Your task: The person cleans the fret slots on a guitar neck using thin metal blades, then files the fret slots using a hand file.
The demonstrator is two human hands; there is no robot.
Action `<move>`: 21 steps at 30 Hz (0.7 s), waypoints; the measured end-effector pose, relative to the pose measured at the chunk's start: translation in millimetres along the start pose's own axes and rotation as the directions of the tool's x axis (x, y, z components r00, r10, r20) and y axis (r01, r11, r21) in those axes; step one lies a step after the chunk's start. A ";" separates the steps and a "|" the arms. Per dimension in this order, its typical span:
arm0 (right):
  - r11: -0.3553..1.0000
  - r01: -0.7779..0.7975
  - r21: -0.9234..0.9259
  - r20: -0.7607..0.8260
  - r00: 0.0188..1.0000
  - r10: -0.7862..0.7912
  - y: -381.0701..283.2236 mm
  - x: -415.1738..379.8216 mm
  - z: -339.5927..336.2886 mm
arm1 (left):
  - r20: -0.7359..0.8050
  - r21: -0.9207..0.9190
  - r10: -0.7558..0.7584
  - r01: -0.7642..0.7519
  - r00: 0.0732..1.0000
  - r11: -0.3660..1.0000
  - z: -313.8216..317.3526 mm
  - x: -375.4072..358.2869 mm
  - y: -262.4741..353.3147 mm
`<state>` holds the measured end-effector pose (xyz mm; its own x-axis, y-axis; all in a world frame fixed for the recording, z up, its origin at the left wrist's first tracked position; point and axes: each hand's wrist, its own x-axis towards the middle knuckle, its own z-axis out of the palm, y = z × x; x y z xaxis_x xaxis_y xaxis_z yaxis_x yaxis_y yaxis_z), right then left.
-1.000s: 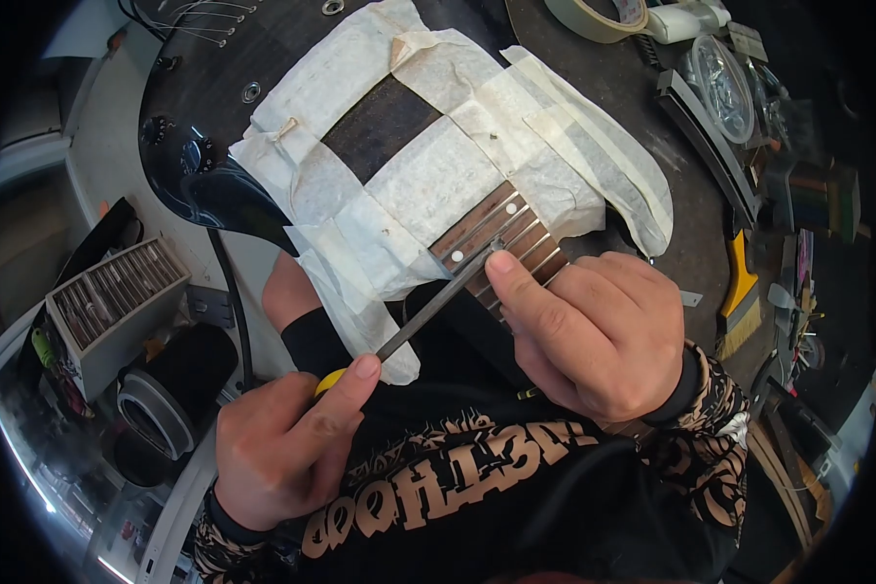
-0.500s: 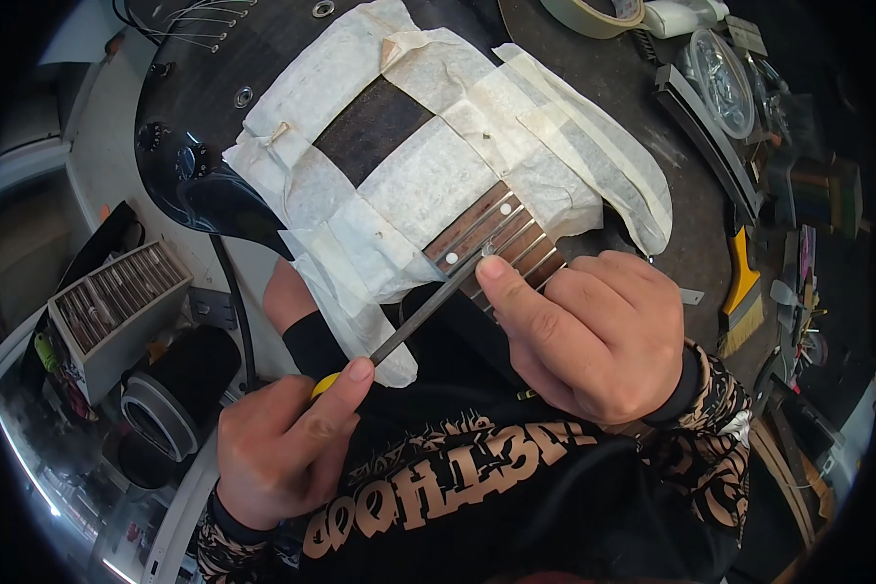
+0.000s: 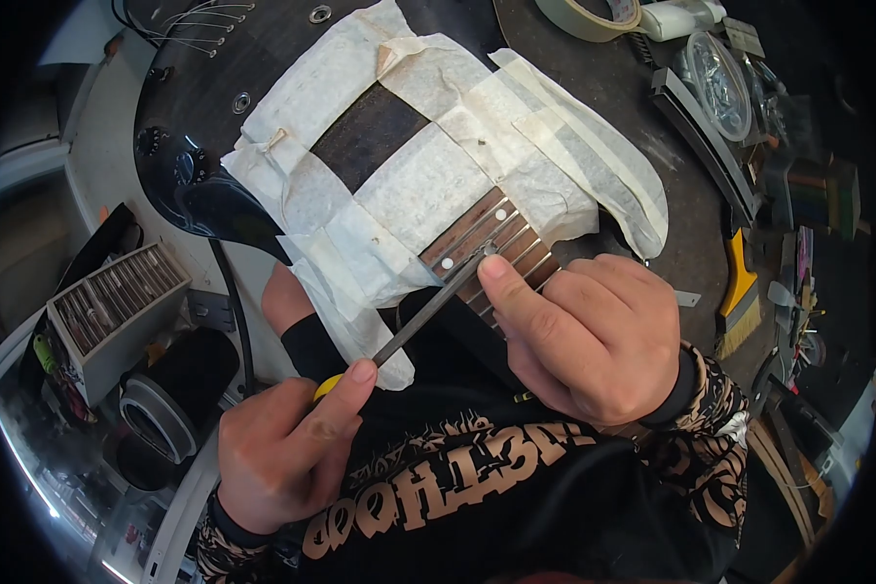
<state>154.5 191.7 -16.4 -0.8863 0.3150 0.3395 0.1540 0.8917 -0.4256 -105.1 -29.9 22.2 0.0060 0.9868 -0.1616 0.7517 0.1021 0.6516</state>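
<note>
A dark electric guitar [image 3: 297, 73] lies across the bench, its body partly covered with pale masking tape [image 3: 399, 185]. Strips of tape frame a bare dark patch, and the wooden fretboard [image 3: 462, 229] shows metal frets and white dots. My left hand [image 3: 287, 438] is closed on the yellow handle of a slim metal file [image 3: 420, 321], index finger stretched along it. The file's far end lies over the frets. There my right hand [image 3: 594, 331] wraps the neck's edge, its thumb beside the file tip; its fingertips are hidden.
On the right are a tape roll [image 3: 594, 15], a long dark bar-shaped tool [image 3: 703, 141], a yellow-handled brush [image 3: 740, 292] and a clear tub [image 3: 718, 83]. A box of slotted metal pieces [image 3: 117, 297] stands at left, near a black cylinder [image 3: 195, 365].
The file has slid slightly up and right along the fret, the left hand moving with it. The guitar has shifted very slightly left in view.
</note>
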 end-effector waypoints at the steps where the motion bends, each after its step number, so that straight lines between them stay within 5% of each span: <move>1: 1.000 -0.003 0.003 -0.002 1.000 0.003 0.0 0.0 0.2 | 0.000 -0.001 -0.004 0.004 1.000 1.000 0.0 0.4 0.9; 21: 0.999 -0.006 -0.043 0.013 1.000 0.006 1.4 -0.6 -2.3 | 0.084 -0.001 -0.019 0.019 0.996 1.000 -11.3 3.5 7.9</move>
<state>156.2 193.6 -15.3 -0.8911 0.3161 0.3257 0.1775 0.9031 -0.3910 -106.6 -24.2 35.1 0.0473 0.9708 -0.2352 0.7512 0.1206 0.6489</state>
